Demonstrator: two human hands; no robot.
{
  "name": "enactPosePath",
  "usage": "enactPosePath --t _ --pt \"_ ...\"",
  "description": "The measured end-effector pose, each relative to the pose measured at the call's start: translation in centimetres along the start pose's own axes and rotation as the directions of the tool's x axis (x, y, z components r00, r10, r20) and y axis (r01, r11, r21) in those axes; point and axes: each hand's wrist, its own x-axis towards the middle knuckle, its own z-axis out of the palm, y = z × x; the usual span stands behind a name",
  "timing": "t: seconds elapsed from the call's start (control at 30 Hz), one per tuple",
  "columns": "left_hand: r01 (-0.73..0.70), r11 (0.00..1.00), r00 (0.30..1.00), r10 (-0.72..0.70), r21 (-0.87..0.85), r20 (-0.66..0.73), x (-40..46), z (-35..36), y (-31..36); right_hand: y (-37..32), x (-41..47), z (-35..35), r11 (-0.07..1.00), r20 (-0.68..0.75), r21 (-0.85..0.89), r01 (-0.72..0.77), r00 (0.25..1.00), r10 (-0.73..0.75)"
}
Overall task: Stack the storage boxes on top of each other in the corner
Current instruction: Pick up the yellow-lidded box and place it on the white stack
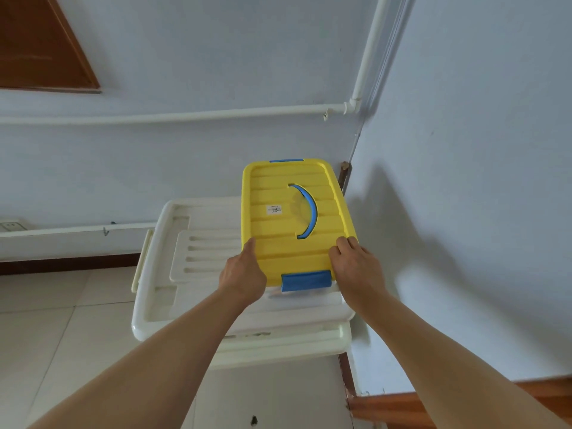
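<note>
Yellow-lidded box [291, 218] between both gripping hands

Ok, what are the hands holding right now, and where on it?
Both hold the yellow-lidded box at its near end: left hand on the left corner, right hand on the right corner.

White horizontal pipe [173, 116] along the pale wall, joined at the corner to a vertical pipe [370, 51]. Well above that horizontal pipe, to the left — a brown wooden panel [40, 41]. Below the horizontal pipe, far left, a white wall socket [12, 226] just above a lower white pipe [77, 230]. Under it a dark brown skirting [68, 265], then pale floor tiles [43, 320]. Right of the corner — a bare wall [483, 150].
</note>
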Motion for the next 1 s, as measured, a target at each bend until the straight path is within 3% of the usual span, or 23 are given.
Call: enactPosePath --t 0.2,0.33,0.53,0.7,1.0 --pt "-0.005 1.000 1.000 0.005 -0.027 0.015 -0.1 -0.1 -0.3 -0.2 -0.2 -0.6 1.000 0.002 -0.029 0.011 1.000 -0.011" --pt "0.003 0.996 0.999 0.000 -0.084 0.043 -1.1 0.1 -0.3 0.4 -0.5 0.3 0.999 0.080 -0.001 0.038 0.996 -0.038" --pt "0.012 0.989 1.000 -0.009 -0.146 0.019 -4.2 -0.1 -0.9 -0.3 -1.5 -1.3 0.998 0.024 0.041 0.051 0.998 -0.052" --pt "0.078 0.989 0.997 -0.078 -0.123 0.002 -7.7 -1.3 -3.0 -4.3 -2.8 -2.9 0.989 -0.033 0.095 0.109 0.994 -0.107" --pt "0.179 0.965 0.983 -0.184 -0.193 -0.008 -15.3 -4.0 -12.0 -13.9 -8.0 -4.8 0.982 -0.009 0.099 0.159 0.987 -0.159"
